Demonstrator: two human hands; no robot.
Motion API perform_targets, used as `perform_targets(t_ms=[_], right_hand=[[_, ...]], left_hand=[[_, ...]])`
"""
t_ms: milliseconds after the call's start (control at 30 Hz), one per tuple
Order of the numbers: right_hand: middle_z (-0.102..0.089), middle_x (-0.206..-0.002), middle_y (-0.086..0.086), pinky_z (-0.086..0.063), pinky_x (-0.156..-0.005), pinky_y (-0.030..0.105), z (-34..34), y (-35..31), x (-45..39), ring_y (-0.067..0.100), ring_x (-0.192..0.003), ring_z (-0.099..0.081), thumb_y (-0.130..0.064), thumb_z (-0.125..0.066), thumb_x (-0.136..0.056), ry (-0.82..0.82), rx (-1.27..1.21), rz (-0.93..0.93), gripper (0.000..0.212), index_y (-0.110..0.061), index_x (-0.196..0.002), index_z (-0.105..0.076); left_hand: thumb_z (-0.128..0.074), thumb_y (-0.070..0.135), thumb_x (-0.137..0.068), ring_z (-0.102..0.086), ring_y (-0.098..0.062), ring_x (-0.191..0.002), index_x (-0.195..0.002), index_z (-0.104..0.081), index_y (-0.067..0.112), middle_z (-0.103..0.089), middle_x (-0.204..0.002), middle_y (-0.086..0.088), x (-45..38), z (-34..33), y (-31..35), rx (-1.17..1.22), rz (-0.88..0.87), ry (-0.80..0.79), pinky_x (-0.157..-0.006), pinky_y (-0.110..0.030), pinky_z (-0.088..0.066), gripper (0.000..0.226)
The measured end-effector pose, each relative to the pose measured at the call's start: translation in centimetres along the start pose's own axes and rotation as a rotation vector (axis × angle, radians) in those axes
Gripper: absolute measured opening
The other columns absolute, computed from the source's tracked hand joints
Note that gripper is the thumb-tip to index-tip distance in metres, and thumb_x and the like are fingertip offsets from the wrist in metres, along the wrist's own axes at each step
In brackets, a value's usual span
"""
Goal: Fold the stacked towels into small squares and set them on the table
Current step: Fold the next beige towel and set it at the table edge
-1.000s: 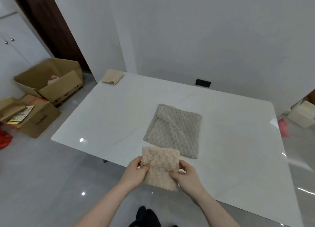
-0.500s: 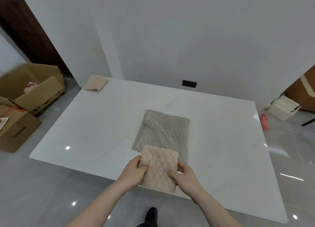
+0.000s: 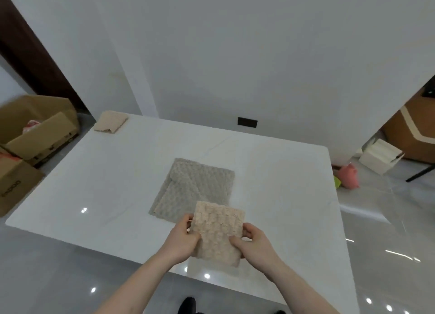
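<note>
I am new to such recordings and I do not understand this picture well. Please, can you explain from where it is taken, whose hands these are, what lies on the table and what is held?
There is no machine here. A person wears a camera on the head, looking forward and down, so the two arms at the bottom are that person's own. The left hand and the right hand together hold a folded beige towel by its sides, above the near edge of the white table. On the table lie a grey towel, only partly folded, and a small folded beige towel at the far left corner. Cardboard boxes stand on the floor at the left.
</note>
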State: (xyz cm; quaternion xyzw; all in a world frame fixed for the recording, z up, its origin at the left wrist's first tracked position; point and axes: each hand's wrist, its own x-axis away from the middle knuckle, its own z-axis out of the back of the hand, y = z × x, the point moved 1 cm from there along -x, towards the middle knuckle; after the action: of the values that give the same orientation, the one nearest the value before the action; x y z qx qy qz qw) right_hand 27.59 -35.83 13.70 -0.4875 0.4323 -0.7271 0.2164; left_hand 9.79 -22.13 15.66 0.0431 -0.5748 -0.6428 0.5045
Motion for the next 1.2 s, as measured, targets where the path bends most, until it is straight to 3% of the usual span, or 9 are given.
perform_targets(t_ms=[233, 333, 500, 900, 1200], right_hand=[[-0.076, -0.104, -0.002, -0.063, -0.069, 0.035, 9.4, 1.7, 1.4, 0.017, -0.089, -0.076, -0.015, -0.069, -0.087, -0.161, 0.074, 0.002, 0.022, -0.022, -0.108, -0.072], [-0.078, -0.1, -0.006, -0.063, -0.082, 0.041, 10.9, 1.8, 1.5, 0.013, -0.093, -0.075, -0.019, -0.069, -0.083, -0.227, 0.163, 0.024, 0.022, -0.025, -0.103, -0.073], [-0.077, -0.101, -0.011, -0.061, -0.086, 0.033, 10.6, 1.5, 2.2, 0.004, -0.098, -0.071, -0.017, -0.069, -0.085, -0.32, 0.222, 0.038, 0.021, -0.026, -0.104, -0.073], [-0.078, -0.103, -0.009, -0.061, -0.088, 0.036, 17.8, 2.5, 1.7, 0.009, -0.093, -0.075, -0.015, -0.068, -0.088, -0.246, 0.199, 0.031, 0.021, -0.024, -0.107, -0.072], [-0.078, -0.101, -0.009, -0.062, -0.085, 0.042, 26.9, 2.0, -1.9, 0.018, -0.086, -0.076, -0.016, -0.068, -0.088, -0.368, 0.296, 0.08, 0.023, -0.027, -0.108, -0.071]], left_hand=[[-0.054, 0.015, -0.097, -0.068, -0.009, -0.097, -0.13, -0.048, 0.037, -0.059, -0.119, 0.016, 4.7, -9.6, 3.2, 0.118, 0.036, 0.149, -0.067, -0.022, -0.056, 0.04], [-0.058, 0.021, -0.096, -0.068, -0.01, -0.1, -0.13, -0.046, 0.042, -0.059, -0.122, 0.015, 7.2, -12.1, 3.2, 0.16, 0.046, 0.2, -0.07, -0.025, -0.058, 0.041], [-0.06, 0.024, -0.096, -0.068, -0.008, -0.097, -0.122, -0.045, 0.047, -0.062, -0.121, 0.016, 10.2, -13.3, 1.9, 0.215, 0.081, 0.304, -0.063, -0.018, -0.054, 0.038], [-0.063, 0.027, -0.094, -0.067, -0.006, -0.088, -0.132, -0.048, 0.038, -0.061, -0.119, 0.013, 8.5, -18.9, 4.5, 0.188, 0.019, 0.269, -0.063, -0.022, -0.055, 0.042], [-0.06, 0.02, -0.095, -0.066, -0.011, -0.092, -0.137, -0.046, 0.034, -0.058, -0.121, 0.012, 6.4, -26.9, 10.0, 0.288, 0.083, 0.393, -0.057, -0.019, -0.053, 0.046]])
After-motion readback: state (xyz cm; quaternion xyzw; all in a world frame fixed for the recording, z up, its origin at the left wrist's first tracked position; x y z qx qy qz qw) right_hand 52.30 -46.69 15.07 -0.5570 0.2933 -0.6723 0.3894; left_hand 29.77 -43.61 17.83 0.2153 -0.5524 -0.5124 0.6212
